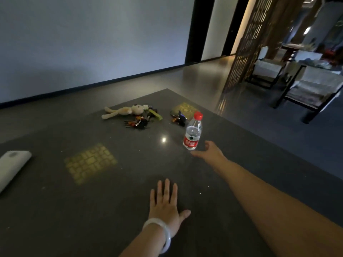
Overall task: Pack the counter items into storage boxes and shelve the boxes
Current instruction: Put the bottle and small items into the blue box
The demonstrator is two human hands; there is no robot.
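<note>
A clear water bottle with a red cap and red label stands upright on the dark stone counter near its right edge. My right hand is stretched out just below and to the right of its base, fingers apart, holding nothing. My left hand lies flat on the counter nearer to me, palm down, with a pale bangle on the wrist. Farther back lie a beige plush toy, a bunch of keys with charms and a second dark key bunch.
A white flat object lies at the counter's left edge. Past the right edge the floor drops away; a wooden lattice screen and dark-framed chairs stand beyond. A grey wall runs behind the counter.
</note>
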